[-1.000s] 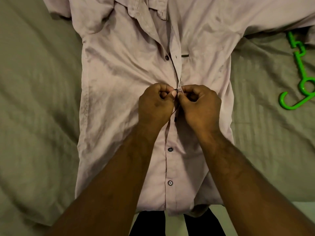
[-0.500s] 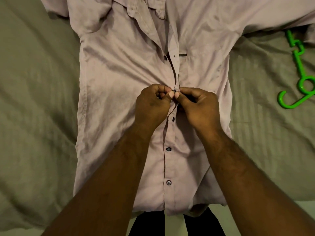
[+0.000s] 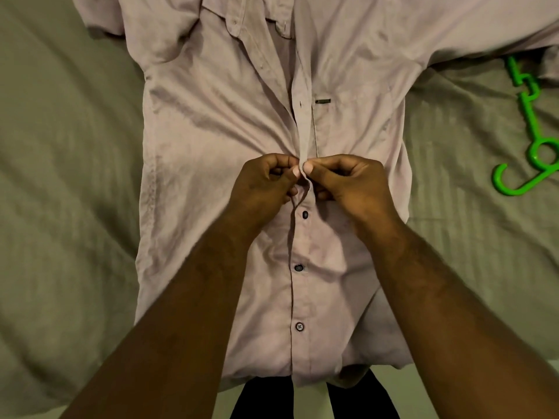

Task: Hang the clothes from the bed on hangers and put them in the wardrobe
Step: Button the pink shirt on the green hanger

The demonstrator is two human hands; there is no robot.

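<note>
Shirt (image 3: 211, 131) flat on bed (image 3: 60, 176), collar at 12 o'clock.
Left hand (image 3: 263, 184) and right hand (image 3: 352, 182) pinch the placket; cloth likely light, limp, so lift at shoulders. Hanger (image 3: 533, 140) at 3 o'clock.

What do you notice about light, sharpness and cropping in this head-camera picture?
Head view: dim, warm light, no glare; the shirt, left hand and right hand look sharp at centre; the hanger is cut by the right edge; soft shadows fall across the shirt's folds.
</note>
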